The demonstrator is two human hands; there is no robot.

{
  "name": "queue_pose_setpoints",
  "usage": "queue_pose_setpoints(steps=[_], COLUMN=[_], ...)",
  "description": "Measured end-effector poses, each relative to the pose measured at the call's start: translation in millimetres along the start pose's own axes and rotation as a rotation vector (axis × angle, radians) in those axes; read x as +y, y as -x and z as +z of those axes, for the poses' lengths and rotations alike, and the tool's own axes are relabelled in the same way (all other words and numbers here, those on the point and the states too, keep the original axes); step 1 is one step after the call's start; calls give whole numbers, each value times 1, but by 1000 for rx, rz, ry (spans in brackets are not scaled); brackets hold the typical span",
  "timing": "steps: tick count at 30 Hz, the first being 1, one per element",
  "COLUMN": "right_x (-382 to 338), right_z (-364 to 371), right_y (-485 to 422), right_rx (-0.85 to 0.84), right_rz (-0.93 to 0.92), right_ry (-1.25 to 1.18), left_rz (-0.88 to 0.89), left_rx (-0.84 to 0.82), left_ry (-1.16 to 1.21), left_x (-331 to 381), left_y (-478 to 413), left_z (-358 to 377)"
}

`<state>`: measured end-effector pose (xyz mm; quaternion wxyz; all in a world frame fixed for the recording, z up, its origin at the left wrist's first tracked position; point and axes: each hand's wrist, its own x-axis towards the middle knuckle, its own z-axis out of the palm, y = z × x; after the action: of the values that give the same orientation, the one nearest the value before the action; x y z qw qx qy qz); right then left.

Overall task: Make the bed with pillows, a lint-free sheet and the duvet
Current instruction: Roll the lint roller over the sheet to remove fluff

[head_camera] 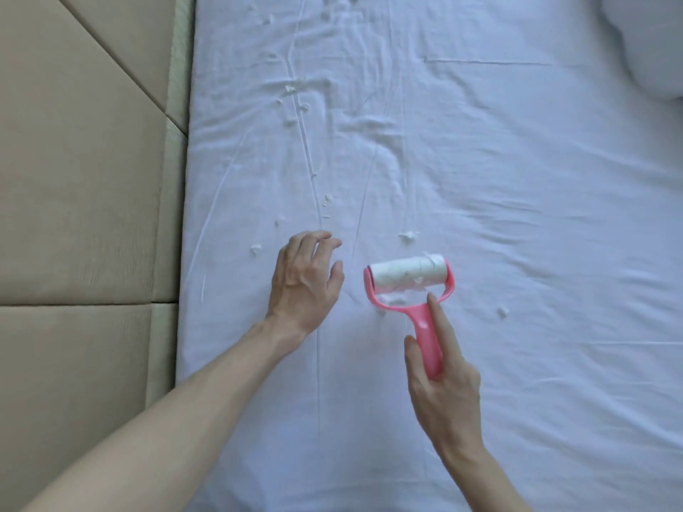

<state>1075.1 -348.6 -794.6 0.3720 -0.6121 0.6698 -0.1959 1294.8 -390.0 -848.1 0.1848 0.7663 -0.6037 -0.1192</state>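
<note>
L hand: left hand (pixel 305 280) lies palm down at centre of frame, fingers loose and slightly spread, holding nothing; whether it presses the fabric or just hovers, can't tell.
R hand: right hand (pixel 441 367), lower right of centre, is wrapped round the handle of the lint roller (pixel 410 286); thumb on the handle's left side, index finger stretched straight up along it, tip near the fork.
Hands rel.: apart, side by side, L one a bit higher in frame.
Roller: pink plastic fork and handle, white drum lying crosswise and tilted slightly up to the right; drum's surface is wrinkled w/ white fluff stuck to it, and more fluff sits under its lower edge. It lies just right of the L hand's fingertips.
Sheet: white sheet (pixel 517 179) fills most of the frame, from centre-left to the right edge; stretched over the mattress but creased, w/ long thin folds running up-down and a bunched patch at mid frame.
Lint: small white lint bits (pixel 290 88) scattered mostly upper-centre and in a loose line down toward the L hand; a few more just above and right of the drum.
Upper right corner: soft white bulk (pixel 650 42), pillow or duvet, can't tell which.
Left side: beige padded panels (pixel 74 179) run alongside the mattress edge.
</note>
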Motion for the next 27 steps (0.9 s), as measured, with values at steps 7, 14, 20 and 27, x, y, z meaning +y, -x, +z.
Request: queue_pose_setpoints(steps=[7,14,20,27], right_x=[39,37,22,9], right_z=[0,11,25,37], right_y=[82,85,56,28], right_rx=[-105,-93,-70,-75], right_rz=[126,99,122,140], right_ry=[46,198,164,143], left_rz=[-33,-91,-120,-145], left_rx=[-86,-100,-58,-29], left_ry=[-8,-3,-4,-3], left_x=[25,32,27,22], left_y=[61,91,96,99], left_z=[5,1,-7,-6])
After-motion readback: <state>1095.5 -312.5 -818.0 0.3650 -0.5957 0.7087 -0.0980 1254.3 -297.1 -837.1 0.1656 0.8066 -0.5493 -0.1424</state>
